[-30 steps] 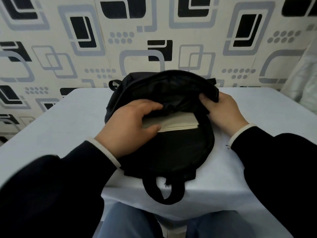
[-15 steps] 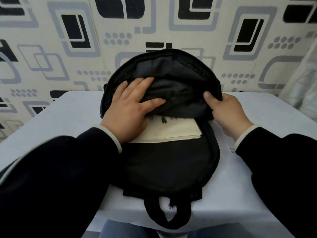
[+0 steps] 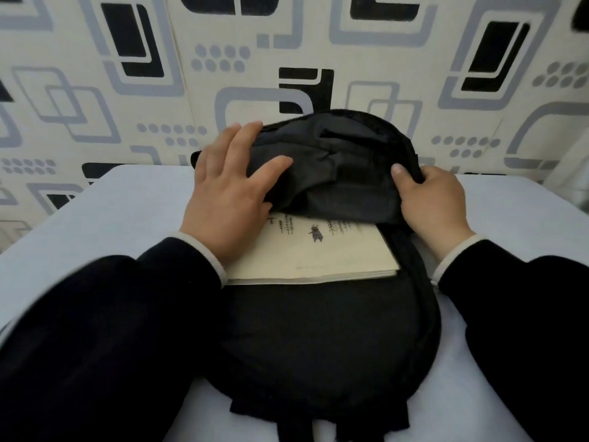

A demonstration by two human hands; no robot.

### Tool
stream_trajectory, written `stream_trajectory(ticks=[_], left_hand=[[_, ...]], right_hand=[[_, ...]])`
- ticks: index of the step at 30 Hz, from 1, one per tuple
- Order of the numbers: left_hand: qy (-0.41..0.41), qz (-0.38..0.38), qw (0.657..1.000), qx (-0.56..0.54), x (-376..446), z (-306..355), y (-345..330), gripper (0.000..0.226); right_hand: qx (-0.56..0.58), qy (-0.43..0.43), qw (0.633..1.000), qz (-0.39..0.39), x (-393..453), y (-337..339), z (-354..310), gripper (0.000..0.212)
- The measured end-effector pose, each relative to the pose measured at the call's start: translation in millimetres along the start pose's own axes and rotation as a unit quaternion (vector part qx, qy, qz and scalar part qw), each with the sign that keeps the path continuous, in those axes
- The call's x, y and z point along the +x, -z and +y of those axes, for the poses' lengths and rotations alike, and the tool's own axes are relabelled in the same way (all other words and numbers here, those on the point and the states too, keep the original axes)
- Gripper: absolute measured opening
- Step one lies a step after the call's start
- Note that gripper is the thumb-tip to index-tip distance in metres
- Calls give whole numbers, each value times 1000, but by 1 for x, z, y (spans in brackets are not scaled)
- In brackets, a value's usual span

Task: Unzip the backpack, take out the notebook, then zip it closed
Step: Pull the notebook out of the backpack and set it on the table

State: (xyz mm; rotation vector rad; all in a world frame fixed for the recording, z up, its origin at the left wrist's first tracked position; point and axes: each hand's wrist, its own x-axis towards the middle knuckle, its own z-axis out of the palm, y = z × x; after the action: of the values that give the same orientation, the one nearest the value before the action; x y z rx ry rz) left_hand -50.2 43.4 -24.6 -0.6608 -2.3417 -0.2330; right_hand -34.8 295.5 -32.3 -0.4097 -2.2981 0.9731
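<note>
A black backpack lies flat on the table, unzipped, its front flap folded up and back. A cream notebook with small tree and figure drawings lies inside, its far part hidden under the flap. My left hand rests with straight fingers on the left of the flap, its palm over the notebook's left corner. My right hand grips the flap's right edge, thumb on the inner side.
The white-covered table stands against a wall patterned with grey and black rectangles. The backpack's carry handle hangs over the near edge. Pale fabric shows at the far right.
The flap has been pushed further back and more of the notebook's cover shows. My left hand slid up onto the flap. My right hand keeps its grip on the flap's edge.
</note>
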Motion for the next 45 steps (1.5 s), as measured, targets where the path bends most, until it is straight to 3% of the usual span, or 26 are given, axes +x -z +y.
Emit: stream_trajectory(ticks=[3,6,8,16,25,29,33,39,45], left_hand=[[11,5,1000,-8,-1,0,-1,43],[25,8,1000,-8,-2,-2,-2,24],[22,8,1000,-1,-2,-4,-4,18],[45,-64,996,-52,-2,-10,-5,33],[103,-152,981,-66,-3,-14,-9,46],[87,-156,980,-92,-4,-15,-7,38],[59,-114,988,-86,-7,-14,0,43],[91,-24,989,-113,-21,-2,16,24],[162,-91,975,-120,-34,-2,18,22]], right_hand=[[2,-2,1000,19,0,-1,2,31],[15,28,999,39,-4,-2,0,41],[-34,80,995,49,-6,-2,-2,41],[-136,164,977,-19,-14,0,-8,7],[-168,144,973,-69,-13,0,-7,12],[-159,171,971,-51,-18,4,-11,10],[-108,235,966,-6,-27,11,-20,9],[-66,239,964,-97,-49,16,-32,7],[-134,179,964,-141,-54,20,-31,10]])
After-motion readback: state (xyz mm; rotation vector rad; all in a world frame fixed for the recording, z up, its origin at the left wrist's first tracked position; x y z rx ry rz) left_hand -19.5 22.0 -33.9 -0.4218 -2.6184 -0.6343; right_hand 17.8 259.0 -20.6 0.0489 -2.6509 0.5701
